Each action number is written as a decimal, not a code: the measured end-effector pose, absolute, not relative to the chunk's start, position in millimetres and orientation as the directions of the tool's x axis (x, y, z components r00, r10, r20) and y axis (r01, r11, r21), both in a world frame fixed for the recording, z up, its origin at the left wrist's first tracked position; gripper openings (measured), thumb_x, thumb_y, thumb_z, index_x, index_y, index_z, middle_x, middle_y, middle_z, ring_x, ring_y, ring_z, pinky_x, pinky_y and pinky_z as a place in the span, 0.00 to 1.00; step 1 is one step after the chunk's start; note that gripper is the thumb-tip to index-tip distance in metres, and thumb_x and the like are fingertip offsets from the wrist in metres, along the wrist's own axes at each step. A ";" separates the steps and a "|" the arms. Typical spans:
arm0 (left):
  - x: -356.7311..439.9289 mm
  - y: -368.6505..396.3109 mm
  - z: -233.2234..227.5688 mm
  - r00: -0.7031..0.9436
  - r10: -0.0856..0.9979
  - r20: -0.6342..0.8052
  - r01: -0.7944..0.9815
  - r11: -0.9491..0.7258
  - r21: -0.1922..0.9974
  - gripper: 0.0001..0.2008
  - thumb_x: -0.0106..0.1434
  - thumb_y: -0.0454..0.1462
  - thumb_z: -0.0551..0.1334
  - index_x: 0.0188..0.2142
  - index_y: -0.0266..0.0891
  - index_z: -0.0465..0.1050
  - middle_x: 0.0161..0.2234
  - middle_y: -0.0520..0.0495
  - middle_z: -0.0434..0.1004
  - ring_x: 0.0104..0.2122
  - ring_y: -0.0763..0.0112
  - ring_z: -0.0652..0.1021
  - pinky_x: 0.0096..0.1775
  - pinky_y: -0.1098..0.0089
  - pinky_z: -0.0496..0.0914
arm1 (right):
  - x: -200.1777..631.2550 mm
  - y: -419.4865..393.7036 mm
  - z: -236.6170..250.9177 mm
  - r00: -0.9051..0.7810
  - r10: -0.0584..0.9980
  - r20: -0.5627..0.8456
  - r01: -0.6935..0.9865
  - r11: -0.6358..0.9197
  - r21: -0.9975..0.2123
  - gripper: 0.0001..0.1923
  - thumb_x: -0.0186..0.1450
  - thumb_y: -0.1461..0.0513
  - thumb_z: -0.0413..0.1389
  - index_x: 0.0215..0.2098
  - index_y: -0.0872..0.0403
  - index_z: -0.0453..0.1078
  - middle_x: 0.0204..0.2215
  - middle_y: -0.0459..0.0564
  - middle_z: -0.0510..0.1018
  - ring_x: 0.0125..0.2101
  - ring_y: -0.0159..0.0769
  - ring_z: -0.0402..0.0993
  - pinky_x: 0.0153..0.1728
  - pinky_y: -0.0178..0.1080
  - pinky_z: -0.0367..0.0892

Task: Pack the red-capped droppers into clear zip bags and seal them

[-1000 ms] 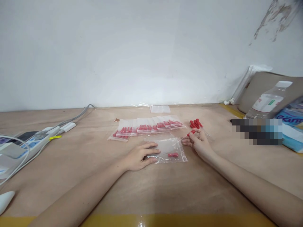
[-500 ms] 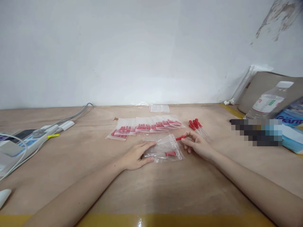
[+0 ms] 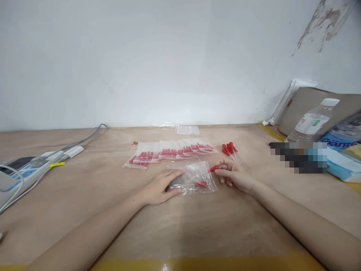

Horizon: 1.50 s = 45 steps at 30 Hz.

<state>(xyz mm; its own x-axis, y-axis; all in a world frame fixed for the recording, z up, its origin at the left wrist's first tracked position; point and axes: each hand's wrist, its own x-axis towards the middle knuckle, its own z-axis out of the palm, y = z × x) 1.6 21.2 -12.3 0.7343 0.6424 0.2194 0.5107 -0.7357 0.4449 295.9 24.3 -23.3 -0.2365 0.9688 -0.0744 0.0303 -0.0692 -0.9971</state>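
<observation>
A clear zip bag (image 3: 188,177) lies in front of me with one red-bulbed dropper (image 3: 200,184) inside, its thin clear stem pointing left. My left hand (image 3: 162,188) rests at the bag's left edge, fingers stretched out and thumb spread apart from them, touching the plastic. At the bag's right end, my right hand (image 3: 232,174) pinches a second dropper (image 3: 213,168) by its red bulb. The stem of this dropper reaches left into the bag's mouth. Several loose droppers (image 3: 229,148) with red bulbs lie just beyond my right hand.
Behind the bag, a row of overlapping filled bags (image 3: 169,150) lies across the table. A flat bag (image 3: 187,130) sits near the wall. A power strip (image 3: 28,171) with cables is at left. A plastic bottle (image 3: 311,120) and a blue packet (image 3: 342,163) stand at right.
My right hand has shifted slightly left and down, and the dropper it pinches sits a little more tilted at the bag's mouth. The whole view has moved slightly.
</observation>
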 end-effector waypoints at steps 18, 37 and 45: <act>1.1 23.3 -15.2 0.754 0.622 0.211 0.510 -0.757 0.408 0.22 0.64 0.44 0.55 0.57 0.44 0.59 0.57 0.44 0.60 0.55 0.61 0.64 0.55 0.58 0.60 | 294.0 34.2 -16.0 -0.306 0.921 0.243 0.706 0.390 -0.591 0.11 0.60 0.59 0.49 0.26 0.54 0.71 0.24 0.47 0.73 0.24 0.32 0.67 0.28 0.35 0.61; 0.7 22.2 -13.3 0.752 0.634 0.180 0.536 -0.747 0.393 0.22 0.64 0.45 0.54 0.57 0.43 0.59 0.58 0.44 0.59 0.56 0.62 0.63 0.56 0.59 0.59 | 335.9 85.6 5.8 0.218 0.952 0.215 0.892 -0.104 -0.440 0.10 0.57 0.57 0.51 0.24 0.55 0.67 0.27 0.56 0.76 0.29 0.40 0.72 0.25 0.36 0.59; 0.4 24.2 -16.7 0.754 0.631 0.182 0.531 -0.749 0.397 0.22 0.64 0.45 0.54 0.57 0.44 0.60 0.58 0.45 0.59 0.56 0.63 0.63 0.56 0.61 0.59 | 309.2 52.9 -17.7 0.205 0.948 0.243 0.149 0.215 -0.965 0.30 0.50 0.55 0.60 0.45 0.50 0.50 0.18 0.35 0.65 0.15 0.27 0.62 0.16 0.32 0.59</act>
